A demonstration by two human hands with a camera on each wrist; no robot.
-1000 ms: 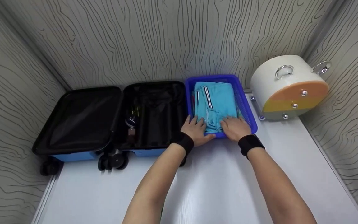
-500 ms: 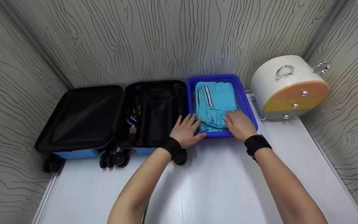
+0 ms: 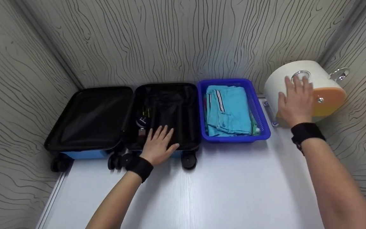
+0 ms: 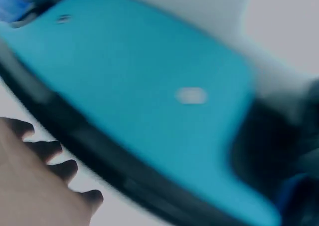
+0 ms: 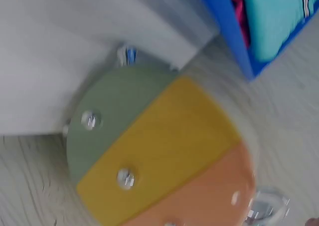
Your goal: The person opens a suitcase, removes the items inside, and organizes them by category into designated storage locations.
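Observation:
My left hand (image 3: 157, 147), fingers spread, is over the front edge of the right half of an open black-lined suitcase (image 3: 184, 127). In the left wrist view its fingers (image 4: 65, 171) show beside the blurred blue outer shell (image 4: 134, 81). My right hand (image 3: 297, 103) has its fingers stretched out in front of a rounded white box (image 3: 284, 76) with a striped orange, yellow and green front (image 5: 169, 141), overlapping the near metal ring handle (image 3: 302, 73) in the head view. Between the hands, folded turquoise clothing (image 3: 233, 108) lies in a blue plastic basket (image 3: 233, 139).
The suitcase's other half (image 3: 91, 117) lies flat at the left. A dark round item with a printed label (image 3: 142, 121) and a small brown item (image 3: 141, 132) lie inside the right half. Wheels (image 3: 189, 160) jut toward the front of the white table (image 3: 218, 181). Patterned walls (image 3: 176, 41) enclose it.
Both hands have left the folded clothing in the basket. The left hand has moved left to the suitcase, the right hand right and up to the striped box. The head view has shifted slightly.

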